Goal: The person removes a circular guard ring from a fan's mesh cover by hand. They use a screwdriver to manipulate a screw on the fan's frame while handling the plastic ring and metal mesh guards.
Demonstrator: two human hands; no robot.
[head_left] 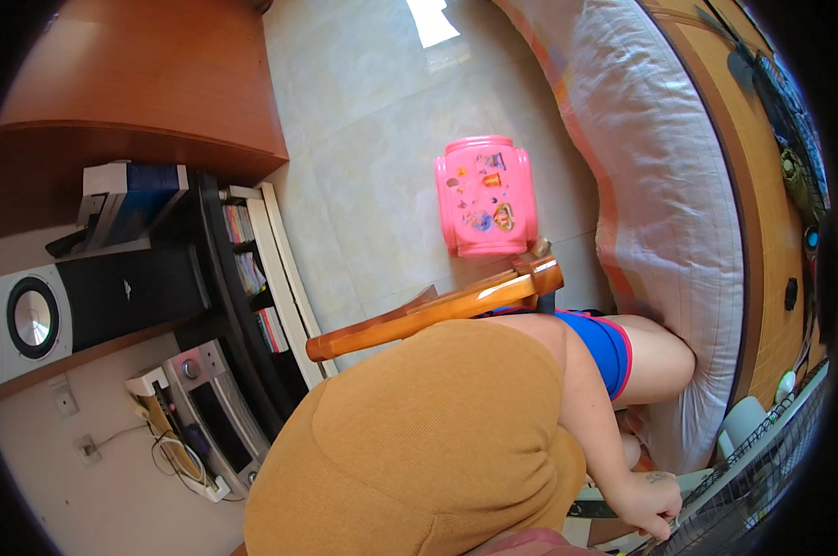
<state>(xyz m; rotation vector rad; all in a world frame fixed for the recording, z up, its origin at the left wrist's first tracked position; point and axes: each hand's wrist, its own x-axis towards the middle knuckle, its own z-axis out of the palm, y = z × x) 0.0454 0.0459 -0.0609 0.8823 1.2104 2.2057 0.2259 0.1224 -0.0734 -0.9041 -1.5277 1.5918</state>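
Observation:
My left arm comes out of a mustard-coloured short sleeve and reaches toward the lower right. At its end my left hand point(648, 505) is closed, with the fingers curled and a dark mark on the back. It is at the near edge of a dark wire grille point(757, 496) with a pale rim; what the fingers hold, if anything, is hidden. My right hand is out of sight. Just above my mustard top point(410, 417) lies a glossy wooden bar point(438, 310), seemingly part of a chair. A bare leg in blue shorts point(595, 347) with pink trim points right.
A pink plastic stool point(488, 195) with stickers stands on the tiled floor point(363, 139). Along the right runs a bed or mattress with a white cover point(665, 176). At left are a speaker point(95, 296), a silver audio unit point(210, 408), a dark shelf and a wooden cabinet point(150, 74).

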